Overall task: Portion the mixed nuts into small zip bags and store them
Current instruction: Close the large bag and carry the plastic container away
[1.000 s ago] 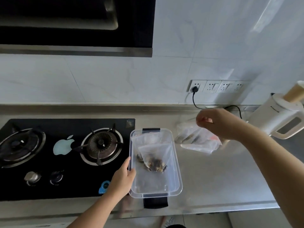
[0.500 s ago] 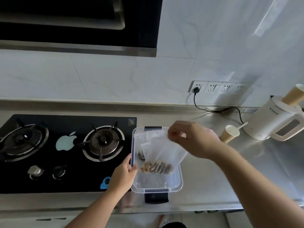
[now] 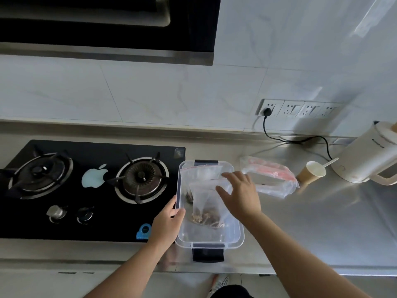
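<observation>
On the steel counter (image 3: 300, 222), a clear box (image 3: 234, 239) was steadied at its rim by the left hand (image 3: 169, 220). The right hand (image 3: 240, 196), fingers spread, lay on a nut bag (image 3: 204, 203) inside. Such soft, light, slippery film was probably best pinched at the zip.

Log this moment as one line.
left hand: grips clear plastic box rim | right hand: open over small clear zip bag of nuts in box

There are two little bags (image 3: 205, 203) of nuts in one clear box (image 3: 236, 237). I see two hands (image 3: 240, 195), one paper cup (image 3: 312, 173), one kettle (image 3: 363, 155) and two burners (image 3: 140, 178).
</observation>
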